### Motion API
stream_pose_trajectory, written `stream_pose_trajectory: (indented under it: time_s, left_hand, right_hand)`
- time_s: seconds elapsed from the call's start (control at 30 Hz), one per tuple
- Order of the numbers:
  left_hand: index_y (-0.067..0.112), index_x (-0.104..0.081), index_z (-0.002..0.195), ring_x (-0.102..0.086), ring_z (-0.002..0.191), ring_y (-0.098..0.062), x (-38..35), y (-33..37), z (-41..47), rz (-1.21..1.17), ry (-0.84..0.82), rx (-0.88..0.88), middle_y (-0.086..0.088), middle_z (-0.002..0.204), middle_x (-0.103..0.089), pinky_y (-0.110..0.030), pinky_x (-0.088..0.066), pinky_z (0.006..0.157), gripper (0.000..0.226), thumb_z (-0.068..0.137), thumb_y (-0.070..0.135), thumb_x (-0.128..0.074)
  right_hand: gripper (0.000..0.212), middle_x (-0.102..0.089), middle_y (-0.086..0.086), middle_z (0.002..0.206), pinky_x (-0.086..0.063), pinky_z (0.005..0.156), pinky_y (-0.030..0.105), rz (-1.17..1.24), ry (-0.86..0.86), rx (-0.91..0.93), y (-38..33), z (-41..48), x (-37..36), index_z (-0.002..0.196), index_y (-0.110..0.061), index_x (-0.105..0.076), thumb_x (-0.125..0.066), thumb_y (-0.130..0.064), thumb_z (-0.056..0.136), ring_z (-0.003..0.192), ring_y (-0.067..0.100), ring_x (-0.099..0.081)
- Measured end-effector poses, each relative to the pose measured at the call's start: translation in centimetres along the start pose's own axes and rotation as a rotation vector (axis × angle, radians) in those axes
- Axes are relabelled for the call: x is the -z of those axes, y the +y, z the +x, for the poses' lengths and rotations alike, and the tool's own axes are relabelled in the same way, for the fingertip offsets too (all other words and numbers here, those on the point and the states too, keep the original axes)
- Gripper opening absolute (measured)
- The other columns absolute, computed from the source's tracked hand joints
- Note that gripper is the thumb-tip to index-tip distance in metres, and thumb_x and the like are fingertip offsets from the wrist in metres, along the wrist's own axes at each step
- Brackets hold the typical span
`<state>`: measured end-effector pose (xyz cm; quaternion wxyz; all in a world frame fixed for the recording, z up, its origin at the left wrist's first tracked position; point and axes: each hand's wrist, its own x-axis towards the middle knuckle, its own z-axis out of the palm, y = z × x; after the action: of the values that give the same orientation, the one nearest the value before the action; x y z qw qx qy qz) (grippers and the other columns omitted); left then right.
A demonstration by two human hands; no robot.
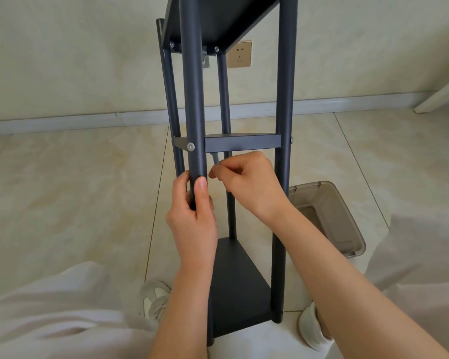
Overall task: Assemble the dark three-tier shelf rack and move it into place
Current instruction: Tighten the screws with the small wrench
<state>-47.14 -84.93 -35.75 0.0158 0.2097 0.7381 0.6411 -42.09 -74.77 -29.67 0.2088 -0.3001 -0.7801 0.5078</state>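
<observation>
The rack [285, 99] stands upright on the tiled floor [75, 190] between the person's legs, close to the wall, with its 3 shelves fitted between 4 posts. The left hand [192, 218] grips the near left post [192, 99] below the middle shelf [243, 143], thumb lying up along it. The right hand [252, 182] pinches a grey hex key [215, 159] whose tip reaches up to the underside of that shelf, just beside the post. A bolt [191, 146] shows on the post at shelf height. A translucent bin [329, 218] sits on the floor just right of the rack.
</observation>
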Motion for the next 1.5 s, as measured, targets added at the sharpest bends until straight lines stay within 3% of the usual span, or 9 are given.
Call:
stream_pose_trajectory:
  time_s: [0.17,0.4,0.53,0.7,0.83,1.17,1.33,1.4,1.5]
  left_hand:
    - [0.03,-0.058,0.12,-0.051,0.051,-0.009,0.1,0.0,0.1,-0.007,0.006,0.011,0.009,0.061,-0.055,-0.029,-0.042,0.047,0.04,0.096,0.057,-0.043]
    - [0.027,-0.059,0.121,-0.051,0.05,-0.009,0.0,0.2,0.0,-0.012,0.007,-0.001,0.007,0.06,-0.055,-0.029,-0.042,0.046,0.041,0.097,0.056,-0.043]
    - [0.026,-0.059,0.123,-0.052,0.05,-0.009,0.2,0.1,0.0,-0.009,0.009,0.0,0.009,0.06,-0.055,-0.029,-0.043,0.047,0.043,0.097,0.056,-0.043]
    - [0.024,-0.059,0.124,-0.05,0.05,-0.01,0.2,0.1,0.0,-0.025,0.004,0.012,0.009,0.058,-0.053,-0.033,-0.042,0.047,0.044,0.097,0.054,-0.043]
    - [0.02,-0.06,0.126,-0.05,0.051,-0.011,0.3,0.1,0.1,-0.021,0.006,0.021,0.01,0.058,-0.053,-0.035,-0.043,0.048,0.049,0.097,0.056,-0.043]
    - [0.018,-0.062,0.122,-0.05,0.051,-0.016,0.4,0.4,0.4,-0.043,0.007,0.033,0.004,0.061,-0.054,-0.038,-0.045,0.05,0.046,0.097,0.052,-0.044]
    - [0.017,-0.062,0.122,-0.051,0.05,-0.017,0.5,0.6,0.5,-0.012,0.011,0.014,0.001,0.061,-0.054,-0.036,-0.047,0.051,0.046,0.098,0.051,-0.042]
    - [0.016,-0.062,0.121,-0.052,0.051,-0.018,0.6,0.6,0.6,-0.008,0.011,0.015,0.001,0.062,-0.055,-0.035,-0.047,0.051,0.048,0.098,0.053,-0.042]
    - [0.014,-0.062,0.121,-0.05,0.05,-0.018,0.5,0.5,0.6,-0.008,0.011,0.018,0.003,0.06,-0.053,-0.038,-0.047,0.051,0.052,0.097,0.054,-0.041]
  right_hand:
    - [0.023,-0.051,-0.002,0.047,-0.033,0.051,0.009,-0.043,-0.002,0.009,0.0,0.0,-0.3,0.083,-0.006,-0.078,-0.06,-0.013,0.095,0.044,0.007,-0.042]
    - [0.026,-0.055,0.019,0.056,-0.036,0.054,0.016,-0.016,0.009,0.038,0.0,0.0,-1.0,0.077,0.002,-0.074,-0.058,-0.009,0.094,0.051,0.019,-0.04]
    - [0.023,-0.052,-0.001,0.049,-0.033,0.052,0.01,-0.056,0.052,0.031,0.2,0.2,-0.8,0.083,-0.003,-0.077,-0.058,-0.009,0.094,0.045,0.008,-0.042]
    - [0.028,-0.062,0.02,0.063,-0.044,0.059,0.025,-0.092,0.045,0.1,0.0,0.9,-0.8,0.077,0.005,-0.072,-0.06,-0.013,0.095,0.057,0.024,-0.053]
    - [0.034,-0.067,0.006,0.058,-0.039,0.058,0.007,-0.075,0.059,0.137,0.8,0.8,-1.3,0.067,0.003,-0.07,-0.06,-0.012,0.096,0.048,-0.004,-0.055]
    - [0.02,-0.068,0.007,0.062,-0.035,0.059,-0.001,-0.032,0.299,0.378,2.9,2.1,-4.7,0.077,0.003,-0.072,-0.061,-0.001,0.093,0.052,-0.004,-0.048]
    - [0.021,-0.054,-0.008,0.059,-0.032,0.057,-0.001,-0.029,0.309,0.385,3.0,2.4,-5.2,0.073,0.002,-0.069,-0.061,0.001,0.093,0.053,-0.012,-0.052]
    - [0.027,-0.058,-0.005,0.058,-0.035,0.057,0.003,-0.025,0.259,0.336,3.1,2.3,-5.0,0.068,0.001,-0.066,-0.059,-0.001,0.094,0.052,-0.001,-0.055]
    - [0.034,-0.063,0.01,0.057,-0.046,0.057,0.021,0.006,0.174,0.223,3.3,1.7,-4.7,0.066,0.005,-0.064,-0.056,-0.005,0.097,0.053,0.019,-0.058]
